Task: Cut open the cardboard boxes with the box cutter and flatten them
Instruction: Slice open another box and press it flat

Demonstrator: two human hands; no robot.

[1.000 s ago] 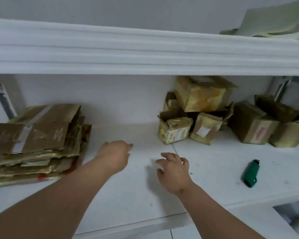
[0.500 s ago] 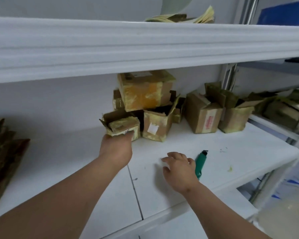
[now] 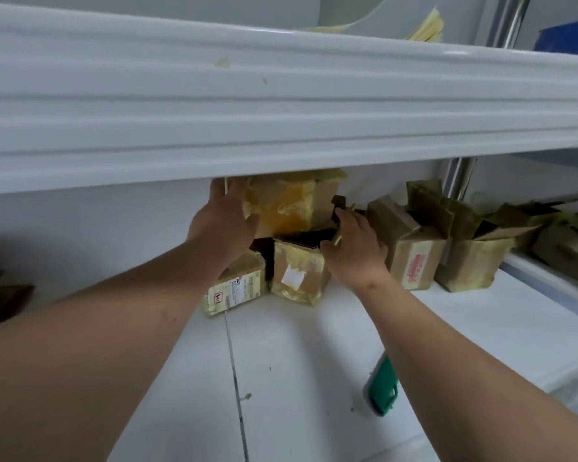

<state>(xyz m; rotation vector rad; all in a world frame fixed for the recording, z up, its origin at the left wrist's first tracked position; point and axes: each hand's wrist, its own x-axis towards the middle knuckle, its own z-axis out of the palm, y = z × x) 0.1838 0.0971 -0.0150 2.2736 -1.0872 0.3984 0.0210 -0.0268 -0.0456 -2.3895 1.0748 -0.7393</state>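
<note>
We reach under the upper shelf (image 3: 281, 105). Our left hand (image 3: 226, 220) lies flat against the left side of the top box (image 3: 291, 203), and our right hand (image 3: 354, 248) grips its right lower edge. The green cutter (image 3: 382, 388) lies near on the white shelf (image 3: 297, 378), beside our right forearm.

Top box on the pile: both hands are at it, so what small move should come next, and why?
Probably lift the top box off the pile and draw it forward. The left hand presses its left side, the right hand grips its right edge, and the box cutter lies unused nearer on the shelf.
</note>
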